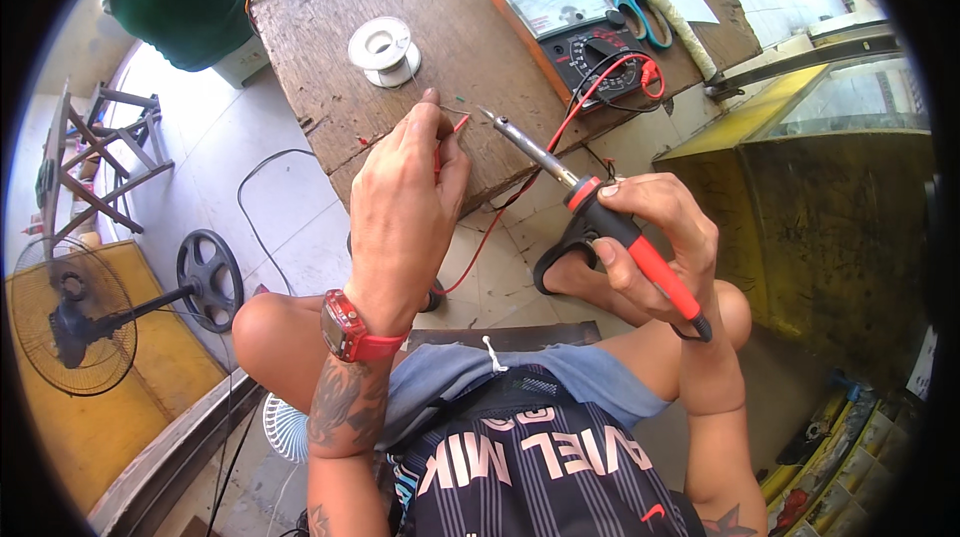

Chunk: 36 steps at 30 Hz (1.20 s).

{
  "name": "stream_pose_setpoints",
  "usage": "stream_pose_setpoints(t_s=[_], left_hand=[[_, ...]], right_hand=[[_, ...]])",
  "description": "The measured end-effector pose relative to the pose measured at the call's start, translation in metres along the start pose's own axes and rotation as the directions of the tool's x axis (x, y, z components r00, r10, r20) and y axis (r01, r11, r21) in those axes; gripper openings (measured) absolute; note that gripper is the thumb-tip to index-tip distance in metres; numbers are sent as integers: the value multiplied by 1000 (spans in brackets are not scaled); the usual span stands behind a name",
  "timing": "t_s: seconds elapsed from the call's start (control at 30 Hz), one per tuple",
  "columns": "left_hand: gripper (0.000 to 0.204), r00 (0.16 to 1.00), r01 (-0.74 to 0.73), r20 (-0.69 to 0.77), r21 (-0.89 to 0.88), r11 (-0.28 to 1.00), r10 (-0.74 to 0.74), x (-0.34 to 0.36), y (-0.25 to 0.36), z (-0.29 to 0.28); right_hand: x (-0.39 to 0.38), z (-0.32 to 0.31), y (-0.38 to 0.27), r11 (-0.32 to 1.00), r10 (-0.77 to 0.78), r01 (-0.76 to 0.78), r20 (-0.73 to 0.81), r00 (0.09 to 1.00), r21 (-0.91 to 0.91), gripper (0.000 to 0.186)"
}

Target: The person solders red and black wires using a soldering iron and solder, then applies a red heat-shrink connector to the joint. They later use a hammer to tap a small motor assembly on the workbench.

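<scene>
Our left hand [400, 207] pinches a thin red wire [458, 125] at the desk's [330, 87] near edge. Our right hand [650, 247] is wrapped tight around the soldering iron [600, 212], tip beside the wire. We should keep both hands steady. A solder spool [384, 50] and a meter [580, 27] sit farther back.

A red wristwatch [347, 327] with a chunky case circles the left wrist, above a dark forearm tattoo [338, 407]. The person wears a dark sleeveless jersey [540, 477] with pale lettering and grey-blue shorts [470, 372]; another tattoo, possibly, marks the right forearm.
</scene>
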<state>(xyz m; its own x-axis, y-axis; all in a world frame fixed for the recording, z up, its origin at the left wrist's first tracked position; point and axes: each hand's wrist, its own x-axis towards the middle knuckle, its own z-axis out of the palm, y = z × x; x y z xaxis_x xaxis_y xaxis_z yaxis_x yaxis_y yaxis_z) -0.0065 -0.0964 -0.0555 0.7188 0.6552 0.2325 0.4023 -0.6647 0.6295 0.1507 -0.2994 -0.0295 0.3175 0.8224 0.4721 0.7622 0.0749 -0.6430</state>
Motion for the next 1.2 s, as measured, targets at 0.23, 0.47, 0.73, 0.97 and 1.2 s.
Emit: stream_pose_setpoints(t_s=[0.23,0.47,0.73,0.97,1.2], left_hand=[[39,1000,-5,0,15,1000,5,0,-3,-1],[37,999,-27,-20,20,999,27,-1,-5,2],[34,1000,-19,-25,-7,1000,18,-1,-4,3],[34,999,-29,-24,-8,1000,29,-1,-5,4],[34,999,-34,-32,13,999,34,0,-5,6]], right_hand=[[-1,2,1,999,33,-33,27,999,2,43],[-1,3,0,1000,22,-22,49,999,7,44],[0,4,0,1000,-2,2,59,998,0,46],[0,5,0,1000,-9,10,66,998,-8,46],[2,6,0,1000,-15,16,68,998,-7,46]])
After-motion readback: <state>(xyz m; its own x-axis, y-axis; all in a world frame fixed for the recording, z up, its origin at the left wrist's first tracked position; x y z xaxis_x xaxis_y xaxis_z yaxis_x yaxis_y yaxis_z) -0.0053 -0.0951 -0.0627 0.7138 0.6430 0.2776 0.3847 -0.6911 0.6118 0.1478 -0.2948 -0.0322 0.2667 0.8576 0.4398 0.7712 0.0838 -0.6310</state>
